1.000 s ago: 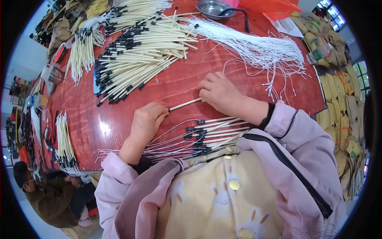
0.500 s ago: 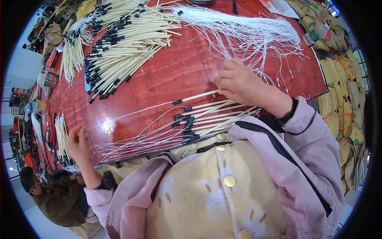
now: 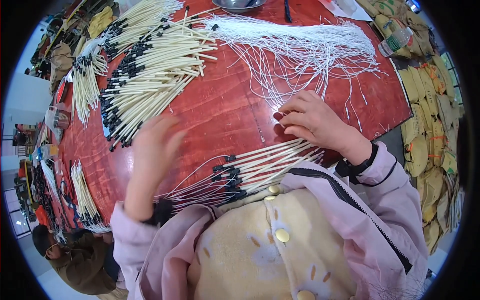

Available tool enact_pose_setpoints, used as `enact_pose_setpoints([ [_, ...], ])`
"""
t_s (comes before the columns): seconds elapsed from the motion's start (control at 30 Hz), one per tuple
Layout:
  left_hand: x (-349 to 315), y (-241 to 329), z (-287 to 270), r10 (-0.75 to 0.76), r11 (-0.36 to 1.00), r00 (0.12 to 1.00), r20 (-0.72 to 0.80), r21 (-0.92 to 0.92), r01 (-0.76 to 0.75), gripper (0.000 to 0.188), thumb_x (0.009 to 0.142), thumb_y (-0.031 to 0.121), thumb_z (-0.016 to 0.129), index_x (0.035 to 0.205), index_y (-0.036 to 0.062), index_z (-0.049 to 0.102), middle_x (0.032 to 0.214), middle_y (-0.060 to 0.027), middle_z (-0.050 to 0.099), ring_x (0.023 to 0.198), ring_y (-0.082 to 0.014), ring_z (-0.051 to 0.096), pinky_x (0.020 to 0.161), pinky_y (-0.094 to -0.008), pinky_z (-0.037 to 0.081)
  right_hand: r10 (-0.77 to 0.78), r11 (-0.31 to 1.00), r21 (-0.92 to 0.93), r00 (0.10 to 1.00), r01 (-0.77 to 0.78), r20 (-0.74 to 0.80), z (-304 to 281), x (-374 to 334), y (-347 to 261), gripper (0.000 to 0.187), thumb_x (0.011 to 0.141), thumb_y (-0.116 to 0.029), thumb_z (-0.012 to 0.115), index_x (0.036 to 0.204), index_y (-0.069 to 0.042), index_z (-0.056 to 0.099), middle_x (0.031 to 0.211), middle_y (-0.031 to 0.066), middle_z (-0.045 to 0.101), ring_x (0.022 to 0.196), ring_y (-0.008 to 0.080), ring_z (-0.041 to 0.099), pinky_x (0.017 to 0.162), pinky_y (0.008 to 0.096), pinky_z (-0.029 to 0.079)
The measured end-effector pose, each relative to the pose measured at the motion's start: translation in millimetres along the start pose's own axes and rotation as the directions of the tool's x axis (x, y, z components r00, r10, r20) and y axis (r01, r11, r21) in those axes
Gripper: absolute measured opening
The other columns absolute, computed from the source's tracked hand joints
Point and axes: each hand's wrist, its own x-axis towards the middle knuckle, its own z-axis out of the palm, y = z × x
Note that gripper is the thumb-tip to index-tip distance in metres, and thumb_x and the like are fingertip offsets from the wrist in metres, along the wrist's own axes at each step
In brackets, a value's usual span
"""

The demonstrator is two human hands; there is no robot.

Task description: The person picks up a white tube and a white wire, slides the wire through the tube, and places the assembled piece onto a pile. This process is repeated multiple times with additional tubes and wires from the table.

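My left hand (image 3: 156, 156), smeared by motion, hovers beside a large pile of cream sticks with black end pieces (image 3: 150, 82). Its fingers look apart, and I see nothing in them. Over the red tabletop my right hand (image 3: 315, 122) is half curled, thumb and fingers apart, by the hanging ends of a spread bundle of thin white cords (image 3: 300, 45). Between that hand and my body lie several cream sticks (image 3: 267, 167) side by side. White cords (image 3: 192, 192) run left from their black ends, partly behind my left wrist.
Smaller stick bundles lie at the far left (image 3: 86, 92) and near left (image 3: 84, 192). A metal bowl (image 3: 239, 5) stands at the far edge. A plastic bottle (image 3: 396, 42) sits by the right edge, beside stacked sacks (image 3: 425, 115). A person (image 3: 75, 260) sits at lower left.
The stick with its white cord is no longer stretched between my hands. My left hand has moved right and away from me toward the stick pile; my right fingers have loosened.
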Motion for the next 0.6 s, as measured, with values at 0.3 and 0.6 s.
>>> enact_pose_setpoints([
  [0.3, 100, 34, 122, 0.435, 0.89, 0.897, 0.084, 0.112, -0.442, 0.051, 0.089, 0.027, 0.071, 0.132, 0.0031, 0.058, 0.131, -0.0208, 0.06, 0.116, -0.0384, 0.061, 0.098, -0.0452, 0.051, 0.134, 0.927, -0.333, 0.981, -0.174, -0.14, -5, -31, 82, 0.044, 0.085, -0.009, 0.07, 0.129, -0.016, 0.068, 0.128, 0.0085, 0.063, 0.113, 0.0311, 0.056, 0.098, 0.0434, 0.046],
  [0.6, 173, 50, 111, 0.156, 0.972, 0.987, -0.025, 0.18, -0.149, 0.02, 0.093, 0.017, 0.062, 0.109, 0.0057, 0.06, 0.111, -0.0169, 0.06, 0.106, -0.0337, 0.065, 0.08, -0.045, 0.058, 0.209, 0.635, -0.679, 0.928, -0.369, -0.308, -60, -27, 199, 0.052, 0.082, -0.003, 0.066, 0.132, -0.017, 0.065, 0.136, 0.008, 0.06, 0.113, 0.032, 0.057, 0.099, 0.0434, 0.047],
])
